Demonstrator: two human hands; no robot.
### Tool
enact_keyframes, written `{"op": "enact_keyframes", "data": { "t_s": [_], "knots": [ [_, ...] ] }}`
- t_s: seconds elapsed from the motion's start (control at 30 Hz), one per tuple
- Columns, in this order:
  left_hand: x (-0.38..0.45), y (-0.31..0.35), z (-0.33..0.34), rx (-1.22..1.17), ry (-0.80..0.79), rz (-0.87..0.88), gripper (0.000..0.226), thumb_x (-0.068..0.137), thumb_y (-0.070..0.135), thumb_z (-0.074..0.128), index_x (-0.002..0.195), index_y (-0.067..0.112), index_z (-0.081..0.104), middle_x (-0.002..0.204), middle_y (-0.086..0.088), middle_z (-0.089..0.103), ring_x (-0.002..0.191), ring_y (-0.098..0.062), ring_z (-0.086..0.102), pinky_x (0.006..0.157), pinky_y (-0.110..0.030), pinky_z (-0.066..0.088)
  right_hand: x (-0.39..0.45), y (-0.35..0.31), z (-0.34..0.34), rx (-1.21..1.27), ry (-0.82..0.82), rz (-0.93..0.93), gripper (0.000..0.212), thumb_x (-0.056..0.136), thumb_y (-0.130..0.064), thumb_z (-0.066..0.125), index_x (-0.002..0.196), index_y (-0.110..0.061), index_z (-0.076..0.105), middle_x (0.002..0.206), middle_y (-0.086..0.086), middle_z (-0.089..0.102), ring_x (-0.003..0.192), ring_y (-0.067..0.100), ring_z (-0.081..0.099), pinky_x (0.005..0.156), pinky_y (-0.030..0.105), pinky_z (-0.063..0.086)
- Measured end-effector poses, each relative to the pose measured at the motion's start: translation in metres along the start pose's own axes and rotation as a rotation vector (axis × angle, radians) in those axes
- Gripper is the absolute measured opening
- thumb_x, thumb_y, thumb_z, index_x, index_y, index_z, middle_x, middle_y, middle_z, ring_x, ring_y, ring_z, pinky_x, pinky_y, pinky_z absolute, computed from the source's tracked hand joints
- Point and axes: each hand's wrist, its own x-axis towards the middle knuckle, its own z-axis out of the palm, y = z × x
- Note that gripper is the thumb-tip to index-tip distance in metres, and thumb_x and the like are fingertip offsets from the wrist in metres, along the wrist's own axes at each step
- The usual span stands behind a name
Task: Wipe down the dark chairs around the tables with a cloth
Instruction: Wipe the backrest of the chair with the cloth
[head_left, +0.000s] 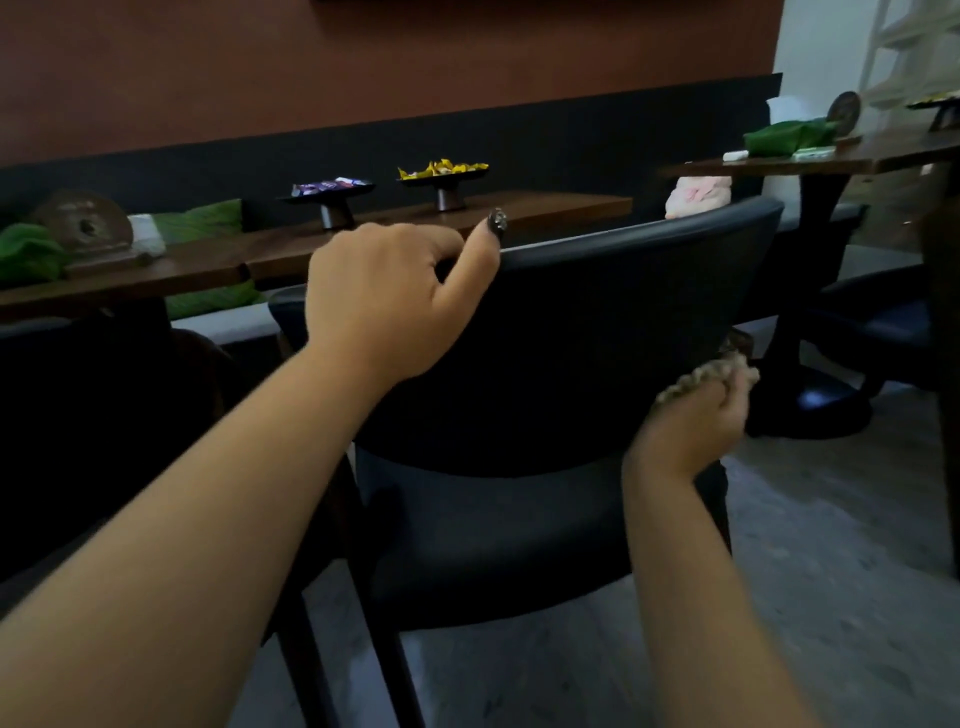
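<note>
Two bare forearms reaching in from the near edge. Left hand (384, 291) gripping the top rail of the dark chair (597, 332), fingers curling over the far side, thumb lying along the rail. Right hand (696, 421) clutching a bunched, speckled cloth (706, 376), pressing it against the right edge of the chair's backrest. Chair standing just near of a long wooden bench (363, 239); on it, two small pedestal dishes holding wrapped sweets (441, 169) and green cushions (31, 254) at far left
</note>
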Motion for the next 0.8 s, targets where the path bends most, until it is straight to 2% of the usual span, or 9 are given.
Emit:
{"op": "enact_keyframes", "data": {
  "t_s": [0.07, 0.13, 0.23, 0.3, 0.43, 0.6, 0.67, 0.73, 0.8],
  "knots": [
    [-0.003, 0.003, 0.004, 0.001, 0.123, 0.002, 0.051, 0.095, 0.049, 0.029, 0.049, 0.027, 0.022, 0.041, 0.01, 0.022, 0.038, -0.006, 0.025, 0.048, -0.026, 0.012, -0.027, -0.002, 0.005, 0.015, 0.026, -0.125, 0.048, 0.096, -0.024, 0.033, 0.143, -0.014, 0.042, 0.144, 0.009, 0.044, 0.13, 0.02, 0.045, 0.111, 0.039, 0.036],
    [-0.005, 0.0, 0.008, -0.009, 0.187, 0.015, 0.05, 0.095, 0.045, 0.031, 0.049, 0.028, 0.02, 0.042, 0.011, 0.02, 0.038, -0.004, 0.023, 0.048, -0.026, 0.01, -0.071, 0.008, 0.009, -0.064, 0.02, -0.201, 0.054, 0.092, -0.021, 0.031, 0.146, -0.014, 0.035, 0.151, 0.008, 0.032, 0.135, 0.016, 0.037, 0.114, 0.036, 0.031],
    [-0.005, 0.0, 0.009, -0.02, 0.213, 0.027, 0.05, 0.095, 0.042, 0.034, 0.05, 0.028, 0.018, 0.042, 0.011, 0.019, 0.039, -0.003, 0.022, 0.048, -0.026, 0.01, -0.121, 0.026, 0.007, -0.132, -0.094, -0.299, 0.067, 0.087, -0.007, 0.032, 0.152, -0.018, 0.017, 0.154, -0.003, 0.01, 0.138, -0.004, 0.017, 0.114, 0.016, 0.018],
    [-0.006, 0.002, 0.009, -0.015, 0.218, 0.017, 0.05, 0.095, 0.042, 0.034, 0.05, 0.028, 0.018, 0.042, 0.011, 0.018, 0.039, -0.004, 0.021, 0.048, -0.026, 0.01, -0.117, 0.027, 0.005, -0.156, -0.144, -0.384, 0.068, 0.086, 0.0, 0.034, 0.151, -0.012, 0.019, 0.154, 0.001, 0.009, 0.138, -0.004, 0.014, 0.113, 0.011, 0.015],
    [-0.006, -0.002, 0.012, -0.042, 0.23, 0.034, 0.049, 0.096, 0.041, 0.034, 0.05, 0.029, 0.018, 0.042, 0.011, 0.019, 0.038, -0.004, 0.022, 0.047, -0.026, 0.011, -0.067, -0.007, 0.007, -0.124, -0.166, -0.591, 0.058, 0.088, 0.008, 0.037, 0.144, -0.001, 0.032, 0.153, 0.016, 0.023, 0.142, 0.019, 0.025, 0.116, 0.029, 0.025],
    [-0.006, -0.001, 0.015, -0.054, 0.28, 0.044, 0.048, 0.095, 0.039, 0.035, 0.051, 0.029, 0.018, 0.043, 0.013, 0.018, 0.038, -0.003, 0.022, 0.048, -0.024, 0.011, -0.039, -0.042, 0.023, -0.044, -0.181, -0.767, 0.054, 0.087, 0.01, 0.036, 0.14, 0.003, 0.039, 0.146, 0.019, 0.032, 0.138, 0.025, 0.034, 0.112, 0.04, 0.035],
    [-0.007, -0.003, 0.015, -0.043, 0.283, 0.056, 0.047, 0.095, 0.038, 0.035, 0.051, 0.03, 0.02, 0.043, 0.013, 0.019, 0.039, -0.001, 0.023, 0.048, -0.022, 0.01, -0.054, -0.036, 0.025, -0.096, -0.237, -0.981, 0.053, 0.083, 0.016, 0.034, 0.135, 0.012, 0.04, 0.143, 0.029, 0.031, 0.137, 0.037, 0.033, 0.111, 0.048, 0.034],
    [-0.007, -0.004, 0.013, -0.047, 0.278, 0.064, 0.047, 0.095, 0.037, 0.035, 0.05, 0.029, 0.024, 0.043, 0.012, 0.021, 0.039, -0.004, 0.024, 0.047, -0.024, 0.011, -0.066, -0.027, 0.023, -0.182, -0.333, -1.206, 0.048, 0.084, 0.017, 0.031, 0.131, 0.014, 0.041, 0.142, 0.029, 0.031, 0.135, 0.046, 0.031, 0.108, 0.06, 0.032],
    [-0.008, -0.008, 0.012, -0.071, 0.27, 0.075, 0.047, 0.096, 0.034, 0.034, 0.052, 0.023, 0.042, 0.046, 0.009, 0.035, 0.042, -0.012, 0.034, 0.044, -0.031, 0.019, -0.061, -0.023, 0.017, -0.293, -0.465, -1.446, 0.038, 0.092, 0.009, 0.03, 0.128, 0.011, 0.043, 0.137, 0.026, 0.035, 0.132, 0.044, 0.033, 0.111, 0.058, 0.028]
  ]
}}
